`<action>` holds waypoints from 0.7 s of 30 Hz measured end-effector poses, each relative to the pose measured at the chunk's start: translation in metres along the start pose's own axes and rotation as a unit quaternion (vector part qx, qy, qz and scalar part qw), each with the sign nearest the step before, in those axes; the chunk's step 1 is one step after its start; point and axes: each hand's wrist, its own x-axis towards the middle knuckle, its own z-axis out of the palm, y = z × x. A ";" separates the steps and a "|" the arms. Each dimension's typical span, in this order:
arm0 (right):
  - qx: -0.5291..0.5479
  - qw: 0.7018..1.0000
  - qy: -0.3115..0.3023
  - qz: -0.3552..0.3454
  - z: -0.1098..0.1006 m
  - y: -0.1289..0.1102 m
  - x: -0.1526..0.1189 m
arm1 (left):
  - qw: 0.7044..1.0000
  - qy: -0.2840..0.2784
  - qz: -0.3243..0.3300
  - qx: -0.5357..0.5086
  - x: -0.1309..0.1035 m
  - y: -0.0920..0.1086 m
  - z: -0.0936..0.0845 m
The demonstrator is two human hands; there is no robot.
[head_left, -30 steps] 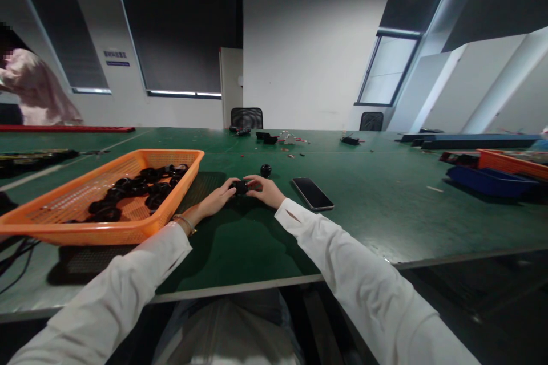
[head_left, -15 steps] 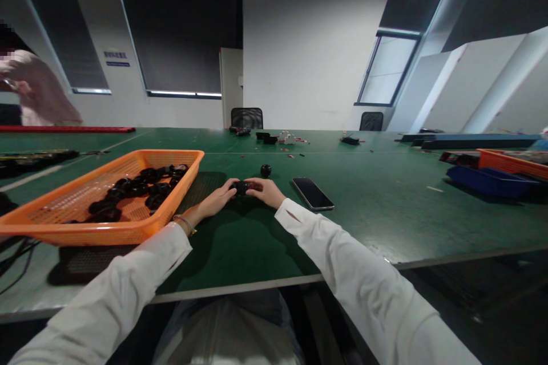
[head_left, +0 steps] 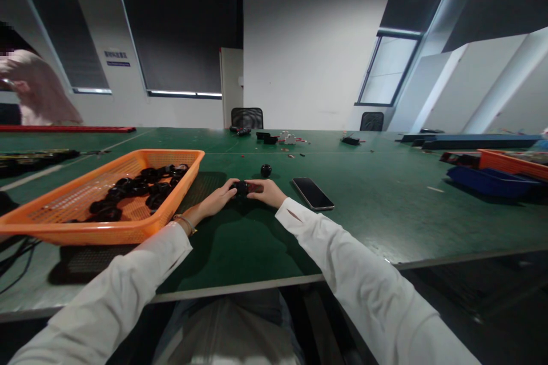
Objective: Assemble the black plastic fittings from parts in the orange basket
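Note:
A small black part [head_left: 242,188] is held between my two hands, low over the green table [head_left: 257,256]. My left hand [head_left: 220,197] has its fingers closed on the part's left side. From the right, my right hand [head_left: 268,191] pinches the same part, and something dark reddish shows by its fingers. Just beyond the hands stands a round black piece [head_left: 266,170]. The orange basket [head_left: 158,228] to the left holds several black round parts [head_left: 139,186]. A phone [head_left: 313,193] lies to the right of my right hand.
Farther back lie black and white parts [head_left: 287,138] and a black item [head_left: 351,141]. At the right are a blue tray [head_left: 492,182] and an orange bin [head_left: 509,163]. Long red bars [head_left: 68,129] lie at the far left, near a person in pink [head_left: 43,88].
The fingers of my right hand have shifted slightly on the black part. Otherwise the hands and the things on the table look the same.

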 end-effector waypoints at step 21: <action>0.041 0.999 0.016 0.018 0.002 -0.001 0.001 | 1.000 -0.009 0.007 0.011 0.000 0.001 -0.001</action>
